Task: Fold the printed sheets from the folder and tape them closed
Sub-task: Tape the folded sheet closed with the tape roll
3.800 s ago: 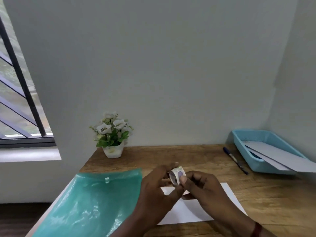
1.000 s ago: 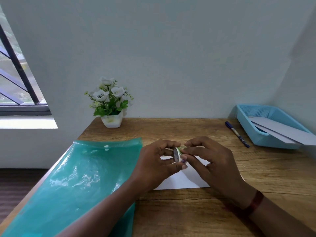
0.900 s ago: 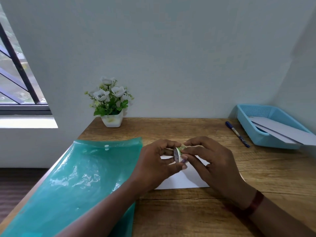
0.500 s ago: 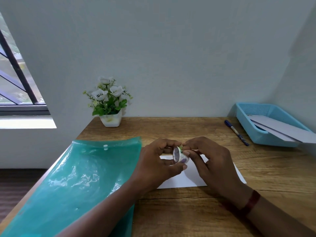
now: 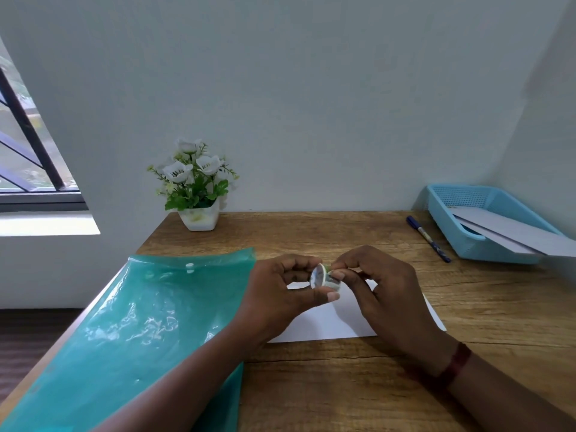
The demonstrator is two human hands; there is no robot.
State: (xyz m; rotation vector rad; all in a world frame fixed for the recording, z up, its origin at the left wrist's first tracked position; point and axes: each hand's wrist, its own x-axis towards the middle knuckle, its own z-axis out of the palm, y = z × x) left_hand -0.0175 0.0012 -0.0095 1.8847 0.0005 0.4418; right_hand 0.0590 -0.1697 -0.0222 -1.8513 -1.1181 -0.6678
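A small roll of tape is held up above the desk between both hands. My left hand grips the roll from the left, thumb under it. My right hand pinches at the roll's top edge with thumb and forefinger. Under the hands lies a folded white sheet flat on the wooden desk. The teal plastic folder lies to the left, its snap flap toward the wall.
A blue mesh tray at the right back holds folded white sheets that stick out over its front. A blue pen lies beside it. A white pot of flowers stands by the wall.
The camera has tilted down since the oldest frame. In the last second the roll has turned in my fingers, and my right fingertips have shifted to its top edge.
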